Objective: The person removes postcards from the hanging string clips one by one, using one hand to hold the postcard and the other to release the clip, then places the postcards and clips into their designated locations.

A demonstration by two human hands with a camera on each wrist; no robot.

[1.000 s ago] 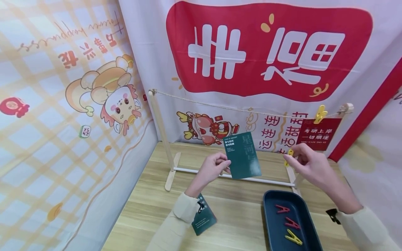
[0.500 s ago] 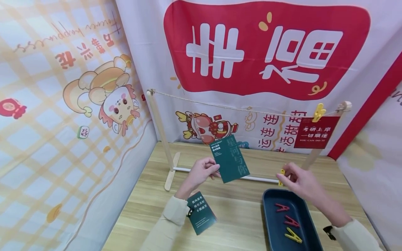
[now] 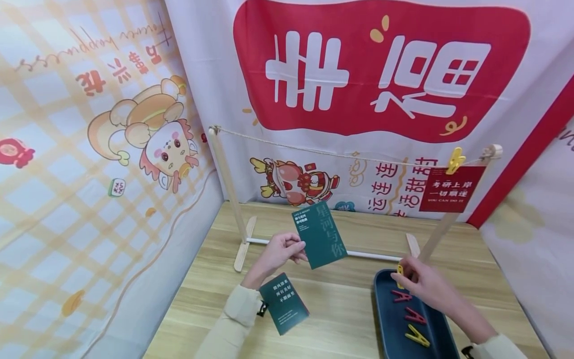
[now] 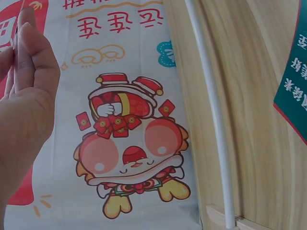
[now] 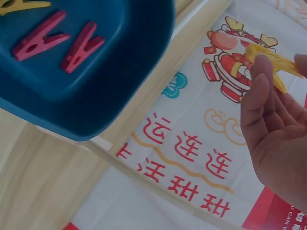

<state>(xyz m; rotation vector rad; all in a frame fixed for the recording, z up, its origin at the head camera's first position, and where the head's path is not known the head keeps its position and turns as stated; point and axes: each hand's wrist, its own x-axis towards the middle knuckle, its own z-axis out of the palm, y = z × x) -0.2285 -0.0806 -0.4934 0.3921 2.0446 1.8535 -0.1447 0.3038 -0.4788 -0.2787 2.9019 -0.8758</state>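
My left hand [image 3: 281,250] pinches a dark green card [image 3: 319,235] by its left edge, holding it tilted above the table in front of the rack. In the left wrist view only a thin edge of that card shows past the fingers. Between thumb and fingers of my right hand [image 3: 426,281] is a yellow clothespin [image 5: 274,67], over the far end of a dark blue tray [image 3: 381,319]. Inside the tray lie two red clothespins [image 3: 415,315] and another yellow clothespin [image 3: 417,336]. A red card [image 3: 452,192] hangs from the string under a yellow clothespin [image 3: 455,160].
A wooden rack [image 3: 227,184] with a string [image 3: 314,151] across its top stands toward the back of the table [image 3: 215,309]. A white bar [image 3: 372,256] joins its feet. More green cards [image 3: 285,304] lie by the left forearm. Printed cloth [image 3: 193,60] covers the walls.
The left hand has moved left and down with the green card, away from the hanging red card. The right hand has come down with its clothespin from beside the red card to the tray.
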